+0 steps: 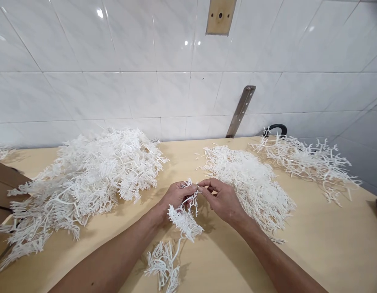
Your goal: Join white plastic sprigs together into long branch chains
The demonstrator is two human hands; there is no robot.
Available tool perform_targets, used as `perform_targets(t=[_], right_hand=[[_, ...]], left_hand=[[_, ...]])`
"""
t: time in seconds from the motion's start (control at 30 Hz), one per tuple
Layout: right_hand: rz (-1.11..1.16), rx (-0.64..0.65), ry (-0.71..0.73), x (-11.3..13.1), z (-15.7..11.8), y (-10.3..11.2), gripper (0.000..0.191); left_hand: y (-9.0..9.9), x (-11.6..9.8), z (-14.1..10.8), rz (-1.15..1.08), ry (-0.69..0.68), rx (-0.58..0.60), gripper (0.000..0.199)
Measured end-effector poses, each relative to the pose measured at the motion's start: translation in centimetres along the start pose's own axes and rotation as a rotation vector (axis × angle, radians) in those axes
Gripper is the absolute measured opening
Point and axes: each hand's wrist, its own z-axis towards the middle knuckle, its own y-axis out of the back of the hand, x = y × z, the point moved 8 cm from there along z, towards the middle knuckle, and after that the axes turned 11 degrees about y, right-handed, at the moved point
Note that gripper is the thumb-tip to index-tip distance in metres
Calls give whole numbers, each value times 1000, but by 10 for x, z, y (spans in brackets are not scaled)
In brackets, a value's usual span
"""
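Note:
Near the middle of the table, my left hand [177, 196] is closed on a white branched plastic sprue [186, 223]. The sprue hangs below the fingers, its thin curved stems ending in comb-like clusters, and a lower cluster [161, 260] reaches down close to the tabletop. My right hand [222, 200] meets the left one at the fingertips, thumb and forefinger pinched at the edge of the sprue. Whatever small part sits in that pinch is too tiny to make out. Beside my right hand spreads a heap of short, thin white sticks [252, 183].
A big pile of white branched sprues [105, 171] covers the left of the table [325, 244]. Barer branched stems [304, 158] lie at the back right, by a black curved handle [278, 128]. A metal strip [241, 110] leans on the tiled wall. A brown box [7, 185] stands far left.

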Motion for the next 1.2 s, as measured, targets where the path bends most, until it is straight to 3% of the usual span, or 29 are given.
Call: perform_targets(t=[0.37,0.57,0.7,0.77,0.9,1.03,1.2], right_hand=[[-126,-5,149,12,1,1,15],[-306,19,279,17,-1,-5,16],[-430,-8,281,9,1,-9,19],[-499,-90,235,0,3,1,20],[-561,-318,98,-21,4,43,14],[-564,-464,-12,-36,2,83,13],[-590,-582,-24,-32,-2,106,17]], left_hand=[[-2,-4,-5,113,-57,-66,43],[-7,-9,-9,198,-89,-91,48],[-7,-9,-10,181,-80,-84,50],[-9,-7,-9,184,-82,-61,51],[-5,-4,-4,133,-102,-65,50],[2,0,0,59,-59,-33,45],[4,0,0,28,-40,43,34]])
